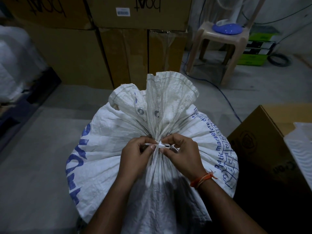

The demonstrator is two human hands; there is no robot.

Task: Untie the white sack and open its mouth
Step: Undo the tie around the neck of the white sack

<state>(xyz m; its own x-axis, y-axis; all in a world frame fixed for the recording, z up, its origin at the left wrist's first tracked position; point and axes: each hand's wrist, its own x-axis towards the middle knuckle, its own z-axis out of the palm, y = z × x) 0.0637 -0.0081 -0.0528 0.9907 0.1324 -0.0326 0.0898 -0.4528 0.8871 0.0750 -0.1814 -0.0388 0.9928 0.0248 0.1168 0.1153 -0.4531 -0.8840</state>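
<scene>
A full white woven sack (pixel 108 135) with blue print stands on the floor in front of me. Its neck is gathered tight and bound by a white tie with a knot (pixel 161 145). Above the tie the sack's mouth (pixel 170 92) fans out, creased, with two metal eyelets. My left hand (pixel 135 156) pinches the tie's strand just left of the knot. My right hand (pixel 183 152), an orange thread on its wrist, pinches the knot from the right. Both hands press against the gathered neck.
Stacked brown cartons (pixel 94 48) stand close behind the sack. A beige plastic stool (pixel 224 43) with a blue object is at the back right, cables on the floor around it. An open carton (pixel 263 142) sits at the right. Wrapped white bundles (pixel 15 65) lie left.
</scene>
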